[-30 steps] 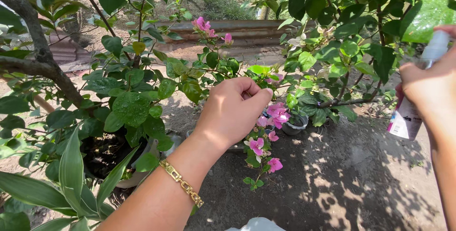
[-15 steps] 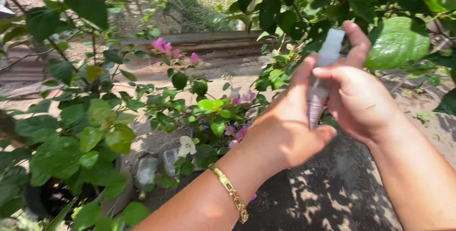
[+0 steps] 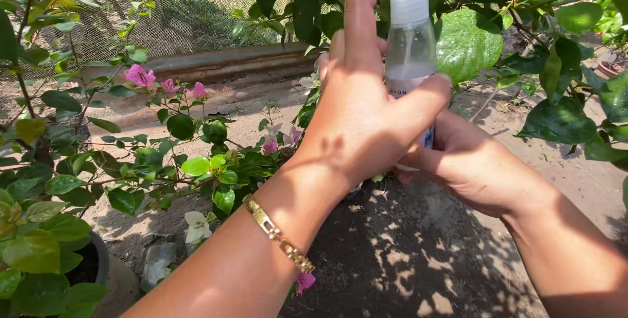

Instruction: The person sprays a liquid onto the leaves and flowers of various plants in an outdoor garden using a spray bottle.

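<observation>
I held the spray bottle (image 3: pixel 410 50) upright at about twelve o'clock in my view, in front of the dark leaves. My left hand (image 3: pixel 366 112) was wrapped round its clear body with the thumb pressed across the front and the forefinger reaching up alongside the white pump head. My right hand (image 3: pixel 468 164), at four o'clock from the bottle, was closed under its base, fingers curled round the lower end.

As I judged it, the main risk was a slip: the plastic looked smooth, and with my left hand covering most of the body, a squeeze on the pump could have tilted the bottle out of the lower grip and dropped it on the bare soil (image 3: pixel 418 259) below. I could not tell which way the nozzle faced, so a press might have sent mist toward me rather than the plants.

The bottle was slim and cylindrical, transparent, apparently holding clear liquid, with a label band partly hidden under my thumb.

A gold bracelet (image 3: pixel 278 234) sat on my left wrist. At nine o'clock a shrub bore pink flowers (image 3: pixel 139 75), and a large wet-looking leaf (image 3: pixel 468 43) hung just beside the bottle at three o'clock.
</observation>
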